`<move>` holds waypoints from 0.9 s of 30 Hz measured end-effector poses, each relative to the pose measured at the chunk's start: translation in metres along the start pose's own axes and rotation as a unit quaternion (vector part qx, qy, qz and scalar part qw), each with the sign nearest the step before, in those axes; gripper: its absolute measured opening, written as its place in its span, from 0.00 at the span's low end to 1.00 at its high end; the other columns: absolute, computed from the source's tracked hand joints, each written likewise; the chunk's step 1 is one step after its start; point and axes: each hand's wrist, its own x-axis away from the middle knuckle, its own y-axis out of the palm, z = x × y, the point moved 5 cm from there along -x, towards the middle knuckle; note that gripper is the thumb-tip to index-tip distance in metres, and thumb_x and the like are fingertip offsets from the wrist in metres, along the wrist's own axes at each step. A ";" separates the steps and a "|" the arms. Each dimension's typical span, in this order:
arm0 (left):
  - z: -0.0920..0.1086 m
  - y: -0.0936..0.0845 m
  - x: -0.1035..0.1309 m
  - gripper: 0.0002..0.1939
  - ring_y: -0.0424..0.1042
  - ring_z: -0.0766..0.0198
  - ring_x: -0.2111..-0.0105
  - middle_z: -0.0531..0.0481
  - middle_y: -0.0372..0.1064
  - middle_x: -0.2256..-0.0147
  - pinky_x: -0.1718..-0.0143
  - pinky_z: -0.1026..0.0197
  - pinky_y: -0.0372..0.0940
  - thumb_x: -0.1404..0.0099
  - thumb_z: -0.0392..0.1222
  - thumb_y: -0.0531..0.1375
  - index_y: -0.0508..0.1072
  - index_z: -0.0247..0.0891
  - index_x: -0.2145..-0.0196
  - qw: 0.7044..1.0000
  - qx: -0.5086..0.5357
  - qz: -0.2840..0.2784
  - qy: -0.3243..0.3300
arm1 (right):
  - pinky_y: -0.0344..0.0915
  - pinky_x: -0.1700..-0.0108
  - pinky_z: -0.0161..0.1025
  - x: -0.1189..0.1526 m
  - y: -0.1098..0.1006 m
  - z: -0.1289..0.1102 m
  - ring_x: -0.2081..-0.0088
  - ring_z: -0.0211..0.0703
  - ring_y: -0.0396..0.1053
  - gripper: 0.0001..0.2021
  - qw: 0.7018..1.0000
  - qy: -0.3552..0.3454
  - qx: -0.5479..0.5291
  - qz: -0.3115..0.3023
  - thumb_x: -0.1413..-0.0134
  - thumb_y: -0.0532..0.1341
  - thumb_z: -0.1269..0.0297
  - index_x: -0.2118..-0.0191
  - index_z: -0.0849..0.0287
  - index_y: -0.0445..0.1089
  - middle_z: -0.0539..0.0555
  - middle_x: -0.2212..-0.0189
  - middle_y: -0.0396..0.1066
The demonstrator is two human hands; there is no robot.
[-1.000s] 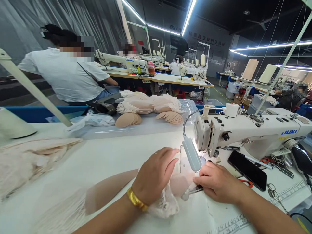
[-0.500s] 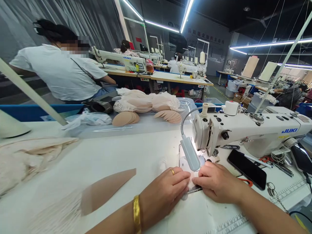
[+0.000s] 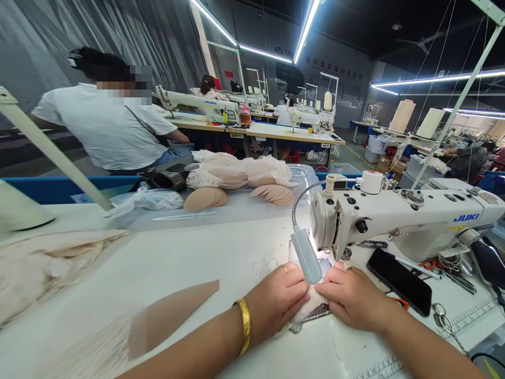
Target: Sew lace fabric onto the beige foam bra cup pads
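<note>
I have the left hand (image 3: 278, 300) low over the pale cloth (image 3: 314, 304), fingers bent and close together, their tips near the lower end of the lamp head (image 3: 306, 257). The right hand (image 3: 351, 295) faces it from the right side of the same cloth, fingers curled in narrow; I cannot tell whether either one pinches the cloth or only presses it down. The cloth lies between them on the near side of the sewing machine (image 3: 398, 210), mostly covered by the left hand. A gold bracelet (image 3: 244, 326) circles my left wrist. Right of the right hand I see a black phone (image 3: 400, 281) and a white pen (image 3: 416, 267) on the surface (image 3: 221, 252). To the left lies a brown fabric piece (image 3: 175, 318), and farther left a crumpled cream cloth (image 3: 43, 266). On the far side, a clear plastic tray (image 3: 152, 222) carries lace-edged cups (image 3: 240, 172) and beige discs (image 3: 203, 199). Beyond it, a person in a white shirt (image 3: 108, 129) sits at the far left.
</note>
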 end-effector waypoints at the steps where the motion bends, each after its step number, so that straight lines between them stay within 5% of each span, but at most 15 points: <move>1: -0.001 0.000 -0.001 0.12 0.70 0.56 0.65 0.46 0.74 0.64 0.62 0.56 0.68 0.23 0.33 0.52 0.71 0.40 0.64 1.000 -0.002 0.000 -0.001 | 0.53 0.68 0.39 0.000 0.001 0.001 0.66 0.44 0.60 0.09 1.000 0.007 -0.003 -0.002 0.42 0.59 0.77 0.63 0.55 0.71 0.51 0.68 0.67; 6: -0.001 -0.004 -0.010 0.11 0.73 0.55 0.64 0.46 0.78 0.60 0.61 0.54 0.70 0.23 0.33 0.51 0.73 0.40 0.57 1.000 -0.001 0.019 0.010 | 0.52 0.68 0.39 -0.001 0.007 0.007 0.67 0.45 0.59 0.09 0.999 0.038 -0.007 0.003 0.40 0.58 0.77 0.62 0.55 0.72 0.51 0.67 0.66; 13: -0.009 -0.005 -0.019 0.13 0.77 0.55 0.56 0.47 0.79 0.56 0.50 0.53 0.73 0.24 0.31 0.53 0.74 0.43 0.50 1.000 0.012 -0.027 -0.002 | 0.50 0.68 0.40 0.000 0.011 0.011 0.66 0.45 0.60 0.10 0.997 0.070 -0.006 0.009 0.40 0.57 0.76 0.61 0.54 0.71 0.52 0.66 0.68; 17: -0.010 0.003 -0.021 0.08 0.78 0.53 0.58 0.47 0.80 0.57 0.51 0.53 0.74 0.29 0.34 0.59 0.75 0.42 0.54 0.997 -0.010 -0.069 -0.017 | 0.50 0.68 0.40 0.002 0.010 0.008 0.66 0.45 0.61 0.10 0.996 0.064 -0.016 0.053 0.39 0.54 0.77 0.62 0.54 0.69 0.53 0.65 0.69; 20: -0.020 -0.007 -0.028 0.05 0.79 0.59 0.62 0.54 0.81 0.59 0.54 0.60 0.74 0.33 0.39 0.66 0.77 0.46 0.59 0.989 -0.041 -0.130 -0.050 | 0.50 0.69 0.40 0.003 0.015 0.009 0.68 0.45 0.63 0.11 0.995 0.051 -0.012 0.081 0.39 0.53 0.77 0.64 0.54 0.68 0.53 0.67 0.69; 23: -0.064 -0.048 -0.042 0.07 0.80 0.59 0.56 0.54 0.81 0.56 0.48 0.60 0.72 0.30 0.37 0.63 0.79 0.46 0.57 0.971 -0.111 -0.163 -0.138 | 0.52 0.72 0.40 0.006 0.026 0.013 0.71 0.43 0.64 0.10 0.996 0.033 0.007 0.083 0.40 0.54 0.77 0.64 0.54 0.68 0.53 0.68 0.70; 27: -0.175 -0.125 -0.062 0.21 0.71 0.41 0.38 0.37 0.74 0.41 0.34 0.35 0.62 0.29 0.42 0.66 0.74 0.37 0.40 0.897 -0.258 -0.144 -0.327 | 0.64 0.67 0.37 0.010 0.036 0.021 0.68 0.42 0.71 0.07 0.997 0.062 0.023 0.045 0.33 0.60 0.72 0.61 0.53 0.72 0.51 0.65 0.74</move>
